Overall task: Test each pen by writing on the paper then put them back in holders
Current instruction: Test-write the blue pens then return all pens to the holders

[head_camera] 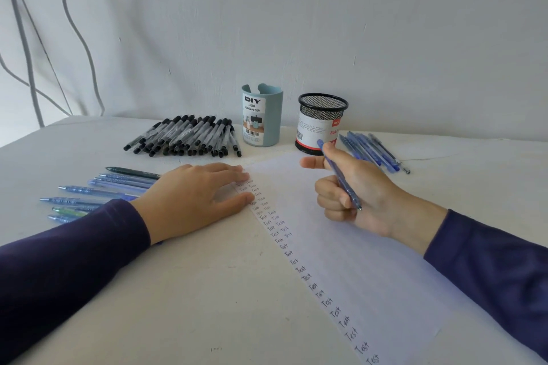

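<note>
Two holders are standing far on the counter (207,290): one pale blue cup (262,115) and one mesh cup (321,124). One paper (370,246) is lying near right. One blue pen (341,181) is sitting in the right hand (355,198). Seven pens are showing in the left row (98,190): one dark, one green, five blue; the sleeve (74,261) may be hiding more. The black-capped heap (184,136) is holding too many to count. About six pens are lying in the right group (373,151).

Black wire-mesh metal holder (322,109); matt blue holder (262,115); smooth paper (370,246)
</note>
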Demonstrator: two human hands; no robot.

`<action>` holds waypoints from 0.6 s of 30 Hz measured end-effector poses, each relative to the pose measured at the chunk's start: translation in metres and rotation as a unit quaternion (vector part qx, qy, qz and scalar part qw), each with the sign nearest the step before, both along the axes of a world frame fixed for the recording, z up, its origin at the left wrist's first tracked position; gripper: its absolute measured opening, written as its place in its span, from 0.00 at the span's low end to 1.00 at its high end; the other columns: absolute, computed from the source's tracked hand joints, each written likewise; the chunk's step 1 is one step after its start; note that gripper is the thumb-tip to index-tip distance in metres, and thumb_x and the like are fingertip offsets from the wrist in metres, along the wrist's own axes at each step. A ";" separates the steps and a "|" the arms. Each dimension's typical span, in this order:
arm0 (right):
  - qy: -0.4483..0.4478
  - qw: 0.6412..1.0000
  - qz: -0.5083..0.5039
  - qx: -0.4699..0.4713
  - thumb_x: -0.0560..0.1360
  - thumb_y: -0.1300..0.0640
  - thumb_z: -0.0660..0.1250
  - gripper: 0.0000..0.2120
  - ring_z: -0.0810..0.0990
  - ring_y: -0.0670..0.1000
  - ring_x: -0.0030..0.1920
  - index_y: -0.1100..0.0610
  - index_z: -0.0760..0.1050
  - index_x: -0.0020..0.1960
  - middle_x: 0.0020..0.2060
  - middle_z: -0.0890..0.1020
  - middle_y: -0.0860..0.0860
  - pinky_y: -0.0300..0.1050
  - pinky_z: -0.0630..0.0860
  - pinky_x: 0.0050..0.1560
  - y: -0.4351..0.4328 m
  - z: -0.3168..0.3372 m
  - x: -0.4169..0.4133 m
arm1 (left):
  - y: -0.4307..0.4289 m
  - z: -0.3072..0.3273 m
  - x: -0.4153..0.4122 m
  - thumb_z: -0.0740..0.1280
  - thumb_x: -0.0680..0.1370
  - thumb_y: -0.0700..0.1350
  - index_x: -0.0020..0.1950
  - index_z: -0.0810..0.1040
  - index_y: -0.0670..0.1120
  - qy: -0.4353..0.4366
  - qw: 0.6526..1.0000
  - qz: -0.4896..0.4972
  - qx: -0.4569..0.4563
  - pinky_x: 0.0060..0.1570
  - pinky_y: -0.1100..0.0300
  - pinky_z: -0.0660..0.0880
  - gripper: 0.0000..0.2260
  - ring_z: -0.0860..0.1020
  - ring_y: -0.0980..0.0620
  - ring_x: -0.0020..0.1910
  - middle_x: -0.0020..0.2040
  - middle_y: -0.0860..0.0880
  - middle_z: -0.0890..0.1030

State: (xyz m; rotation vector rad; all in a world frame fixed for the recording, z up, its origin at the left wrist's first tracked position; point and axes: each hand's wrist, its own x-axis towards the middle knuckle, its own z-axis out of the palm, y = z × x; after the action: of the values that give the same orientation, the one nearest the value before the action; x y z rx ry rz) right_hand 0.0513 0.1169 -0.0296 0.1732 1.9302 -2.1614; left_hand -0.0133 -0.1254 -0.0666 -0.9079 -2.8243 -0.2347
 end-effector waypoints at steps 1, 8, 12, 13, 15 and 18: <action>-0.002 1.000 0.005 -0.003 0.82 0.41 0.52 0.22 0.55 0.46 0.18 0.58 0.75 0.54 0.17 0.61 0.50 0.36 0.55 0.20 0.001 0.001 0.000 | 0.000 0.000 0.000 0.41 0.69 0.75 0.71 0.69 0.63 0.002 1.000 0.000 0.001 0.65 0.61 0.69 0.37 0.74 0.59 0.65 0.71 0.66 0.68; 0.054 0.994 0.097 0.015 0.77 0.43 0.59 0.18 0.58 0.46 0.24 0.46 0.77 0.64 0.23 0.69 0.50 0.39 0.55 0.28 0.003 -0.003 0.001 | 0.000 -0.001 0.000 0.41 0.68 0.76 0.71 0.69 0.64 0.006 1.000 0.001 0.006 0.64 0.62 0.68 0.37 0.74 0.59 0.65 0.71 0.67 0.67; 0.064 0.989 0.127 -0.042 0.75 0.44 0.62 0.19 0.58 0.47 0.30 0.43 0.77 0.64 0.39 0.83 0.51 0.41 0.54 0.31 0.005 -0.002 0.000 | 0.000 0.000 0.001 0.41 0.68 0.76 0.71 0.69 0.64 0.007 1.000 0.002 0.002 0.64 0.63 0.67 0.38 0.73 0.60 0.65 0.72 0.68 0.66; 0.059 0.989 0.126 -0.057 0.75 0.44 0.62 0.18 0.59 0.47 0.29 0.44 0.79 0.63 0.39 0.83 0.51 0.41 0.55 0.31 0.006 -0.002 0.000 | 0.000 0.000 0.000 0.41 0.68 0.76 0.71 0.68 0.64 0.004 1.000 0.001 0.002 0.65 0.63 0.67 0.38 0.73 0.60 0.65 0.72 0.68 0.66; 0.060 0.988 0.124 -0.076 0.77 0.45 0.61 0.17 0.63 0.47 0.28 0.46 0.80 0.61 0.38 0.82 0.51 0.39 0.58 0.30 0.008 0.000 -0.001 | 0.000 0.000 0.000 0.41 0.68 0.76 0.71 0.68 0.64 0.001 1.000 0.000 0.003 0.65 0.62 0.67 0.38 0.73 0.60 0.65 0.72 0.67 0.66; 0.090 0.989 0.075 -0.092 0.76 0.46 0.64 0.14 0.73 0.46 0.28 0.48 0.83 0.56 0.40 0.80 0.49 0.38 0.68 0.29 0.011 0.004 -0.007 | 0.000 0.000 0.000 0.41 0.68 0.76 0.71 0.69 0.64 0.004 1.000 0.001 0.005 0.65 0.63 0.67 0.37 0.73 0.61 0.65 0.71 0.68 0.66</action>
State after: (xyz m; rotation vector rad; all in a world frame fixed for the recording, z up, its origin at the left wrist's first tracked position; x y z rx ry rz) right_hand 0.0439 0.1282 -0.0253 -0.2009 1.7535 -2.3038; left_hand -0.0133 -0.1255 -0.0667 -0.9020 -2.8133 -0.2447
